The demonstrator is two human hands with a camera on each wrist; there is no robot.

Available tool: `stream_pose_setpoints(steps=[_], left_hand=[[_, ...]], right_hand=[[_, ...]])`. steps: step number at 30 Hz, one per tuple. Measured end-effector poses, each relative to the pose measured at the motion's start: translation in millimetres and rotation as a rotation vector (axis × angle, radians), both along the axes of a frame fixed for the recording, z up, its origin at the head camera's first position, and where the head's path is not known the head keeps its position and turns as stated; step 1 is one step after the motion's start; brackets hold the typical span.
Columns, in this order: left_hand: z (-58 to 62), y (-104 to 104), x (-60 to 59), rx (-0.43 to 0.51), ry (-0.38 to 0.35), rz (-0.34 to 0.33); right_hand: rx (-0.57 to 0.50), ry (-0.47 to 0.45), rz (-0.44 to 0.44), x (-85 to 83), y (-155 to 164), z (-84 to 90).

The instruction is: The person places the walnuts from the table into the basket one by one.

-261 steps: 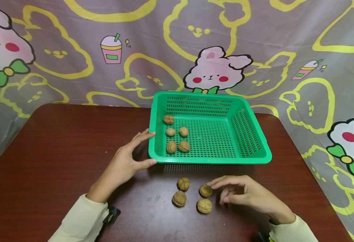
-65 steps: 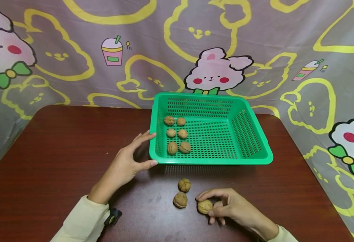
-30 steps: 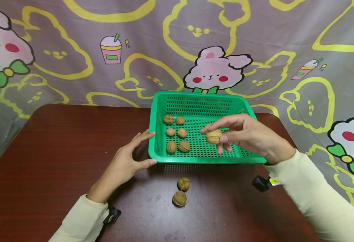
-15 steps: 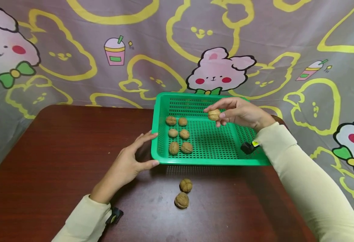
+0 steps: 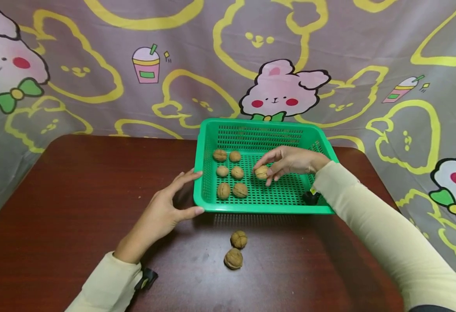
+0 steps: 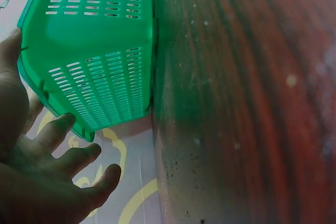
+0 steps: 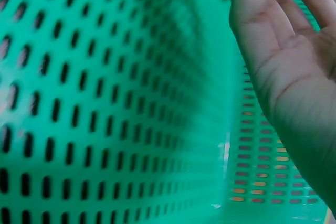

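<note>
From the head camera I see soft, even indoor light, with faint shadows under the green basket (image 5: 208, 203) and on the dark table (image 5: 76, 195). My left wrist view is sharp on the basket wall but dim and hazy toward the table. The right wrist view is close, blurred and tinted green.

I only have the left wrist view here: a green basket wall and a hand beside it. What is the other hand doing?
Observer: The right hand is inside the green basket, pinching a walnut low over the floor.
Operator: Anything else in the basket?
Observer: Six walnuts, in two columns by its left wall.
Operator: Any left outside?
Observer: Two loose walnuts lie on the brown table in front of the basket.
</note>
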State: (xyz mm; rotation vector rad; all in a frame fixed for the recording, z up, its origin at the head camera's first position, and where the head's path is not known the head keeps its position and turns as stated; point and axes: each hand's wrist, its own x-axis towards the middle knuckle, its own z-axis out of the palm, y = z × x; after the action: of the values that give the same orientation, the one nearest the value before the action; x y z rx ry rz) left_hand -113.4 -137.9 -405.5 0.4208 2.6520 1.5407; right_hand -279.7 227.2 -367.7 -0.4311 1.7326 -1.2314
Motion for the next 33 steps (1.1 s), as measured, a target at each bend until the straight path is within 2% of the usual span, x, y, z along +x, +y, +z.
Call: stream_pose_setpoints(steps=[7, 13, 17, 28, 33], left_hand=[[-1.1, 0.0, -0.7, -0.002, 0.006, 0.001], [-0.8, -0.5, -0.7, -0.001, 0.002, 0.006], [-1.5, -0.4, -1.3, -0.006, 0.006, 0.006], [-0.6, 1.3, -1.9, -0.005, 0.005, 0.006], [-0.9, 1.0, -1.8, -0.001, 0.01, 0.008]], right_hand=[[0.068, -0.066, 0.064, 1.5, -5.4, -13.8], [0.119, -0.069, 0.123, 0.9, -8.4, -19.2], [0.15, -0.078, 0.133, 1.9, -11.4, -20.9], [0.155, -0.085, 0.148, 1.2, -13.7, -17.1], [0.148, -0.02, 0.118, -3.6, -9.4, -8.5]])
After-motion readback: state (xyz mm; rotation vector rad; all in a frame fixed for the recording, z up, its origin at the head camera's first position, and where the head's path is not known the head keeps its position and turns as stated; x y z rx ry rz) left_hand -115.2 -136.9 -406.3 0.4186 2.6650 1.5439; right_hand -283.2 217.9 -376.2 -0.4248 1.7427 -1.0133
